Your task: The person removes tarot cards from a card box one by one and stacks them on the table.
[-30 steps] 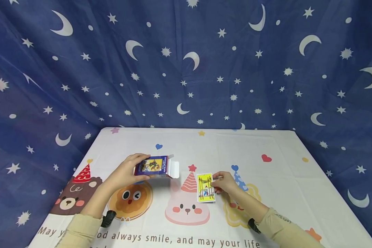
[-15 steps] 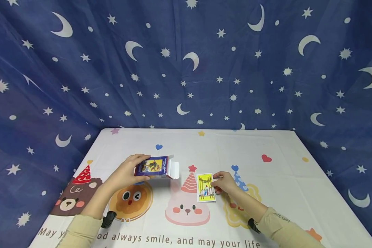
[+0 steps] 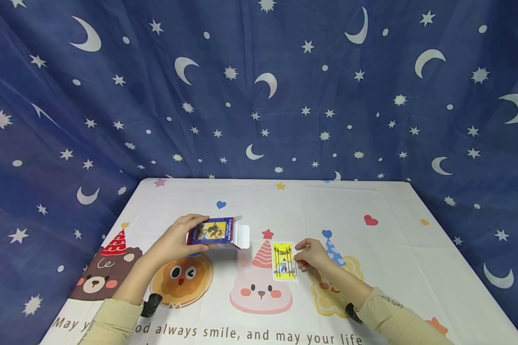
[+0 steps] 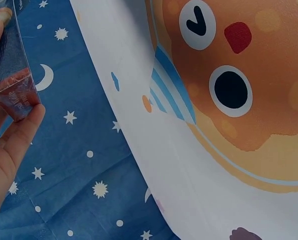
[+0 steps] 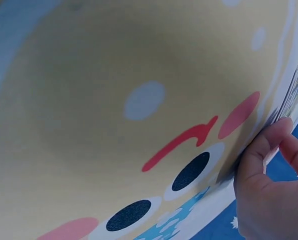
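Note:
My left hand (image 3: 183, 236) grips a blue tarot card box (image 3: 211, 231) by its left end, with thumb and fingers on opposite long sides. The box's open white flap (image 3: 243, 235) points right. In the left wrist view, fingers (image 4: 29, 127) press the box's red end (image 4: 19, 92). To the right, my right hand (image 3: 312, 254) holds the right edge of a small stack of tarot cards (image 3: 283, 261), whose yellow top card faces up. The layered card edges (image 5: 293, 92) show beside the thumb in the right wrist view; the far fingertips are hidden.
A white tablecloth (image 3: 328, 206) printed with cartoon faces and lettering covers the table. Behind it hangs a blue curtain (image 3: 224, 120) with moons and stars. Black straps (image 3: 151, 304) are at both wrists.
The top of the card stack has slid slightly left, and a white card edge now shows along its right side. The left hand and box have stayed nearly still.

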A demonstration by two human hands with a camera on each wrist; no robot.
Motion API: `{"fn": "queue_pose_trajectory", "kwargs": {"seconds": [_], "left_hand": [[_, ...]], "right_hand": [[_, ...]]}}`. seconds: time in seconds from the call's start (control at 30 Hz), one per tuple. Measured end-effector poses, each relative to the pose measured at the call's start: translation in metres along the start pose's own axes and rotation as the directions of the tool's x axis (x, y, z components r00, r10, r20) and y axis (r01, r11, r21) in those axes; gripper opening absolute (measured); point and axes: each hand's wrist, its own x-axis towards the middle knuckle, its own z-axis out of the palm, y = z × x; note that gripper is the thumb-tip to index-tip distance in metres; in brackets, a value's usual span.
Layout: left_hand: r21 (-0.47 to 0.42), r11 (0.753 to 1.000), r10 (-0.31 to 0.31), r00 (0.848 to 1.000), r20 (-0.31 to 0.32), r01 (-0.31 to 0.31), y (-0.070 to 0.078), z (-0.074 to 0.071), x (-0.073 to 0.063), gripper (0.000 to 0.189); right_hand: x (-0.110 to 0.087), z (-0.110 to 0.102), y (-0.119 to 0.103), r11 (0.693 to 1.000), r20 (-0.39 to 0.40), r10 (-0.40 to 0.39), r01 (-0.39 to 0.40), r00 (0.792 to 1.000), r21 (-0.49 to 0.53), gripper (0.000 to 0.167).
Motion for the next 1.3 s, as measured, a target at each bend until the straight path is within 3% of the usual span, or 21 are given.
{"fn": "queue_pose_trajectory", "kwargs": {"seconds": [0.1, 0.2, 0.33, 0.4, 0.53, 0.63, 0.73, 1.3], "left_hand": [[0.001, 1.0, -0.002, 1.0, 0.004, 0.002, 0.0, 0.0, 0.0, 0.07], [0.0, 1.0, 0.0, 1.0, 0.001, 0.0, 0.0, 0.0, 0.0, 0.071], [-0.001, 1.0, 0.004, 1.0, -0.003, -0.004, -0.001, 0.0, 0.0, 0.071], [0.001, 1.0, 0.004, 1.0, 0.0, -0.004, -0.001, 0.0, 0.0, 0.071], [0.005, 1.0, 0.001, 1.0, 0.004, -0.002, -0.001, 0.001, 0.0, 0.071], [0.007, 1.0, -0.003, 1.0, 0.003, 0.003, 0.0, 0.001, 0.0, 0.071], [0.009, 1.0, 0.002, 1.0, 0.003, -0.002, 0.001, 0.0, 0.001, 0.071], [0.008, 1.0, 0.017, 1.0, 0.009, -0.017, 0.001, 0.0, 0.001, 0.071]], "right_hand": [[0.0, 0.001, 0.0, 0.999, -0.009, -0.02, 0.02, 1.0, -0.042, 0.023], [0.0, 0.001, 0.0, 0.987, -0.013, -0.09, 0.087, 0.996, -0.139, 0.023], [0.0, -0.001, 0.0, 0.934, 0.002, -0.227, 0.218, 0.974, -0.282, 0.027], [0.001, -0.004, 0.0, 0.894, 0.026, -0.288, 0.278, 0.957, -0.353, 0.032], [0.001, -0.009, 0.001, 0.776, 0.142, -0.37, 0.389, 0.918, -0.495, 0.046], [-0.001, -0.009, 0.003, 0.684, 0.233, -0.385, 0.445, 0.893, -0.578, 0.062], [-0.002, -0.008, 0.004, 0.633, 0.261, -0.385, 0.459, 0.885, -0.624, 0.074], [-0.007, -0.006, 0.003, 0.653, 0.213, -0.367, 0.414, 0.905, -0.634, 0.075]]}}
